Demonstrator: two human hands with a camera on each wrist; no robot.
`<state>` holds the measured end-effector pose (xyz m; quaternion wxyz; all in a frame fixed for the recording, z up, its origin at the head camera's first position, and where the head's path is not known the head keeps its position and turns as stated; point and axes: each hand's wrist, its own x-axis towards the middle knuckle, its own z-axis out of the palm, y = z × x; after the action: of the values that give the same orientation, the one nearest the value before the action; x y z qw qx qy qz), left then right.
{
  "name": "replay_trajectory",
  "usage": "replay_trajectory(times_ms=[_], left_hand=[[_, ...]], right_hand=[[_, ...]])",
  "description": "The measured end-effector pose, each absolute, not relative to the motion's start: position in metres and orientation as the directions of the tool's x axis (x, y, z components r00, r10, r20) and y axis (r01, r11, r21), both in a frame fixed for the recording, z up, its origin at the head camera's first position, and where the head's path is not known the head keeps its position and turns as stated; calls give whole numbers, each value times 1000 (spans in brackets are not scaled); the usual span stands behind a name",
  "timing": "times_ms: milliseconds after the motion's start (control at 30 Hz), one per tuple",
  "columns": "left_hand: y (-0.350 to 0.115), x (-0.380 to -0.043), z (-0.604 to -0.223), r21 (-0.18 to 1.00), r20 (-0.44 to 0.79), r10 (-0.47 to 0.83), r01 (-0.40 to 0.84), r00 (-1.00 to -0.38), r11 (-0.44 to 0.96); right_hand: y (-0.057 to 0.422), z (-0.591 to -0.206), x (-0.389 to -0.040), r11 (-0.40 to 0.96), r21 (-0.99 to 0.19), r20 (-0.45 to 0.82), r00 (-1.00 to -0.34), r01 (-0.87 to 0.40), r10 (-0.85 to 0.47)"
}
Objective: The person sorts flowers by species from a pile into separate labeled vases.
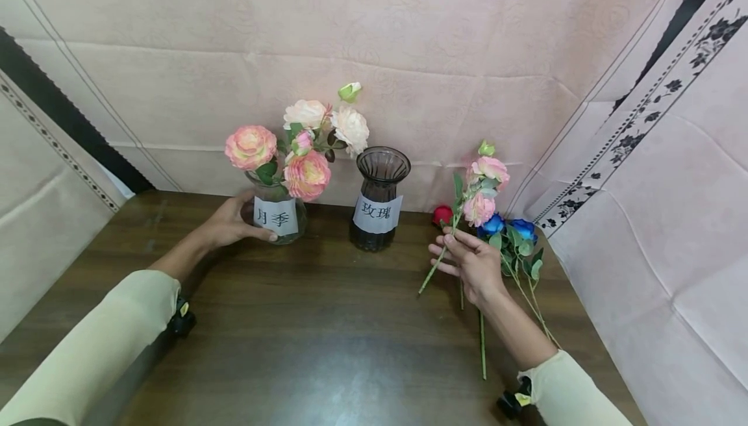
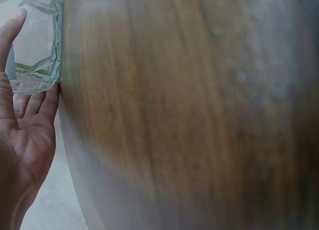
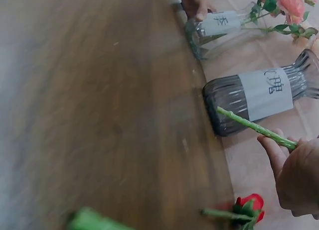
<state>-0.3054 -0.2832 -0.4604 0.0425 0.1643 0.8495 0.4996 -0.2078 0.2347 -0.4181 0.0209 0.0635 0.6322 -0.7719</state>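
Note:
On the left of the head view, my left hand (image 1: pixel 229 223) holds a clear glass vase (image 1: pixel 300 218) by its side, thumb across the front and fingers behind. Pink-and-yellow flowers (image 1: pixel 251 147) and cream flowers (image 1: pixel 350 128) stand in that vase. My right hand (image 1: pixel 480 270) pinches the green stem of a pink flower spray (image 1: pixel 480 208) above the table, blooms up and stem end slanting down to the left. Between the hands stands a dark ribbed glass vase (image 1: pixel 374 240) with a white paper label (image 1: pixel 377 215); no flower shows in it. In the right wrist view the held stem (image 3: pixel 256 128) overlaps this vase.
A red rose (image 1: pixel 442 215) and blue roses (image 1: pixel 523 229) lie on the brown wooden table (image 1: pixel 327 322) at the right, partly behind my right hand. Their stems point toward the front. A pale patterned cloth (image 1: pixel 409 56) hangs behind the table and at both sides.

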Motion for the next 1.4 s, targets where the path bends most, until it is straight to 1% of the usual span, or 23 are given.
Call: replay_trajectory(times_ms=[233,633,833,1133,1400], left_hand=[[-284,-305,-460,860,94,335,246,-938,448],[-285,-306,-457,839,62,329,228,-942,494],[-283,-308,-458,837,85,329,247,-940,488],[-283,-306,-459,840,92,330,251,-939,481],[-283,-306,-459,847,87,329,243,-940,472]], right_hand=[[216,-406,-217,-247,-968,-63,-991,32,121],[176,-386,-219,-323,-939,58,-980,-119,193],[154,-376,-222,-403,-896,88,-965,-185,248],[120,-368,-221,-474,-851,101,-956,-226,275],[86,-367,-216,-493,-835,140,-961,-245,239]])
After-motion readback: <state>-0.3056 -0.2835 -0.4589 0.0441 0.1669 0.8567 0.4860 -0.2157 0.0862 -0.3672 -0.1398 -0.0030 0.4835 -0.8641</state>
